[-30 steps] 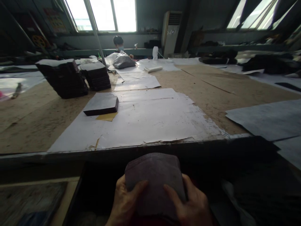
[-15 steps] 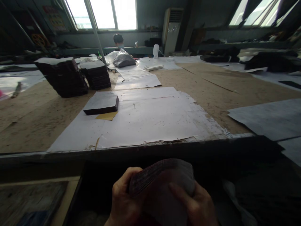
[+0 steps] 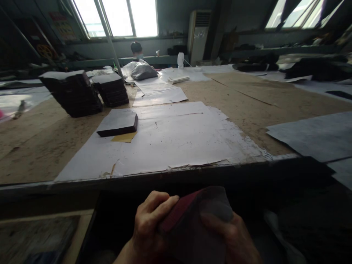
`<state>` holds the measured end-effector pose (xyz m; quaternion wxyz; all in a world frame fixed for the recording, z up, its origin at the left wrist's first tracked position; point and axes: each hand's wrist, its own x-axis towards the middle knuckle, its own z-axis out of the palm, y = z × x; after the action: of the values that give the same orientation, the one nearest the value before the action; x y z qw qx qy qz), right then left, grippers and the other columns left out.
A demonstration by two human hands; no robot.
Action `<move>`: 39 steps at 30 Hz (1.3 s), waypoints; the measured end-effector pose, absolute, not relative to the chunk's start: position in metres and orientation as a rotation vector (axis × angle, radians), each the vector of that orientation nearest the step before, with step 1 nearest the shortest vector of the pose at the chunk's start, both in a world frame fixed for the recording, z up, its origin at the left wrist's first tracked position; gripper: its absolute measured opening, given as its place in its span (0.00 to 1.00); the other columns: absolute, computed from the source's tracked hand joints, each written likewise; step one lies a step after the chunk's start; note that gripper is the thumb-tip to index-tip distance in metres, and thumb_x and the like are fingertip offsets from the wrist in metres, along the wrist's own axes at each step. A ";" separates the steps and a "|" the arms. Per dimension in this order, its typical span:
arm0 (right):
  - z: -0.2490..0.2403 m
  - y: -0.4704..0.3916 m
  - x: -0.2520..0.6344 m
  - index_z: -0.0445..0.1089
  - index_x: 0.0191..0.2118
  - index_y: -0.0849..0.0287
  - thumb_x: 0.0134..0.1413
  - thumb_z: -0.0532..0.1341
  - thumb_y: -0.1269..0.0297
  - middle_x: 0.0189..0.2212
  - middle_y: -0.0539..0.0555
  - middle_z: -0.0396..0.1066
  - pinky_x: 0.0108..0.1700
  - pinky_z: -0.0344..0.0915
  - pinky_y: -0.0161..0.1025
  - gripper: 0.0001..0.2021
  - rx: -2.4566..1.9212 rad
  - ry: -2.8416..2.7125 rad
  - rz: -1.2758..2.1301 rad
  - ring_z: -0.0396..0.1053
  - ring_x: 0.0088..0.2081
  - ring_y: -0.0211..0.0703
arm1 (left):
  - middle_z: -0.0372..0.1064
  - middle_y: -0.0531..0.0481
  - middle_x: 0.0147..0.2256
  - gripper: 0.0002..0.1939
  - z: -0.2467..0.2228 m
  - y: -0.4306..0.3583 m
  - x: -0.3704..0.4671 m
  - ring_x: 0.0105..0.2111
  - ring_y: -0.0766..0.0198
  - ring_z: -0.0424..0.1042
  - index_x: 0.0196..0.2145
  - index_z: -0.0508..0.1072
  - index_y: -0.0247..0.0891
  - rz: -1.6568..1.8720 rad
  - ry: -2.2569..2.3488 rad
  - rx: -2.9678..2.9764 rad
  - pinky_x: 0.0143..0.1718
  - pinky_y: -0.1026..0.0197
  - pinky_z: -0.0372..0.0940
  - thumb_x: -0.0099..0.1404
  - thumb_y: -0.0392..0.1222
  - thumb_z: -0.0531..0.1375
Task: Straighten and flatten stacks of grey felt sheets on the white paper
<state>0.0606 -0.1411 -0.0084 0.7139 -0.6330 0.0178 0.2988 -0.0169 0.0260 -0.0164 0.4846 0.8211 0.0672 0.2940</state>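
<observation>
Below the near edge of the tabletop (image 3: 165,175), I note my left hand (image 3: 147,229) and right hand (image 3: 233,238) both closed around a bent stack of dark sheets (image 3: 192,223), whose fanned red edge could slip and scatter.

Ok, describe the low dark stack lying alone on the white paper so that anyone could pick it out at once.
Start at the big white paper sheet covering the near part of the wooden table. Near its far left corner lies a low dark stack with a grey top, resting on a yellow scrap. Unlike the two tall dark stacks behind it, it is short, flat and sits on the paper.
</observation>
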 end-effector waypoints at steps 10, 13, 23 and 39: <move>-0.017 -0.150 0.077 0.71 0.36 0.60 0.41 0.65 0.62 0.27 0.50 0.72 0.28 0.67 0.32 0.13 -1.727 -0.402 0.276 0.70 0.27 0.41 | 0.72 0.46 0.28 0.13 -0.010 0.030 -0.007 0.28 0.62 0.69 0.30 0.75 0.31 0.126 0.488 1.100 0.29 0.64 0.65 0.46 0.42 0.66; -0.004 -0.152 0.081 0.69 0.37 0.63 0.37 0.66 0.58 0.28 0.54 0.72 0.29 0.67 0.38 0.19 -1.276 -0.184 0.923 0.69 0.29 0.47 | 0.73 0.50 0.30 0.10 -0.008 0.039 -0.011 0.30 0.65 0.69 0.31 0.76 0.34 0.168 0.344 1.389 0.31 0.69 0.63 0.50 0.41 0.65; -0.027 -0.150 0.073 0.70 0.43 0.51 0.46 0.62 0.71 0.40 0.48 0.70 0.43 0.67 0.30 0.16 -1.654 -0.850 -0.353 0.69 0.40 0.39 | 0.73 0.47 0.35 0.22 0.003 0.038 0.000 0.35 0.59 0.71 0.41 0.72 0.37 0.197 0.280 1.280 0.35 0.65 0.66 0.46 0.42 0.65; -0.021 -0.156 0.066 0.73 0.36 0.58 0.44 0.63 0.60 0.32 0.54 0.72 0.32 0.69 0.34 0.11 -1.505 -0.345 0.275 0.71 0.33 0.45 | 0.72 0.44 0.33 0.15 -0.002 0.038 0.000 0.34 0.60 0.69 0.33 0.75 0.33 0.149 0.231 1.376 0.34 0.66 0.64 0.49 0.46 0.64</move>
<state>0.0664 -0.1561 -0.0206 0.7081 -0.6776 -0.1552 0.1240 0.0004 0.0383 -0.0018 0.7638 0.6329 0.1064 0.0684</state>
